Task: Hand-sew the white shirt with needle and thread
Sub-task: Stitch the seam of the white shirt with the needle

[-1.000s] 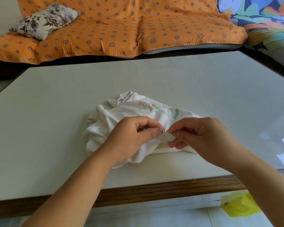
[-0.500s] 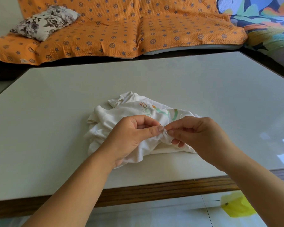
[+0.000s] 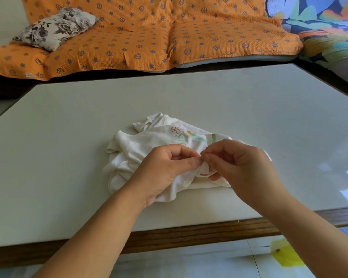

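The white shirt (image 3: 149, 141) lies crumpled on the white table (image 3: 68, 137), closer to the near wooden edge (image 3: 189, 235) than to the far one, with wide tabletop showing to its left, right and far sides. The left hand (image 3: 165, 169) rests on the cloth, thumb and forefinger clamped on a raised fold. The right hand (image 3: 239, 167) meets it tip to tip, fingers pinching the same fold; a needle between them cannot be made out. An orange-covered sofa (image 3: 149, 37) stands beyond the far edge
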### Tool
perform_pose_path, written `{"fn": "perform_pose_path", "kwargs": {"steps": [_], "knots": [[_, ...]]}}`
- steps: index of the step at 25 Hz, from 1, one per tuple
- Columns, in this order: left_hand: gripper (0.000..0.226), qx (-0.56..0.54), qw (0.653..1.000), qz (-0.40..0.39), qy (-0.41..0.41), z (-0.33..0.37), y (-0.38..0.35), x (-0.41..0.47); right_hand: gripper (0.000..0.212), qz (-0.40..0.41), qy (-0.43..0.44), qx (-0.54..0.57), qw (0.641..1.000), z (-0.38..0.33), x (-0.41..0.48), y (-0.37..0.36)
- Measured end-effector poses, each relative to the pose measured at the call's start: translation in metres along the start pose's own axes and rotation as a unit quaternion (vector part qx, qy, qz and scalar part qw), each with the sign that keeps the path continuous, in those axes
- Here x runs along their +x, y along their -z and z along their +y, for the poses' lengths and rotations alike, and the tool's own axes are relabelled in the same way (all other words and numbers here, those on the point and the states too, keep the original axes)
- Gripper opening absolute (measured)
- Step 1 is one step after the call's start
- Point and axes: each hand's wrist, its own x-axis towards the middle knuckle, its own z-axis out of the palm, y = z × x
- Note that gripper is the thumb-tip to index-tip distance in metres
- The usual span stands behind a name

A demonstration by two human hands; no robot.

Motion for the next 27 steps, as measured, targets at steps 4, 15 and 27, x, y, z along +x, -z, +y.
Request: {"fn": "perform_pose_path", "kwargs": {"steps": [4,15,27], "knots": [[0.031,0.001,1.000,0.004,0.009,0.002,-0.001,0.000,0.013,0.012,0.014,-0.010,1.000,-0.003,0.003,0.002],[0.022,0.017,0.999,0.034,0.012,-0.001,-0.004,0.000,0.017,-0.007,-0.170,0.482,0.860,-0.006,0.022,0.021],[0.009,0.049,0.997,0.052,-0.009,0.004,-0.001,-0.003,0.011,0.223,-0.103,0.399,0.883,0.012,0.042,0.051]]}}
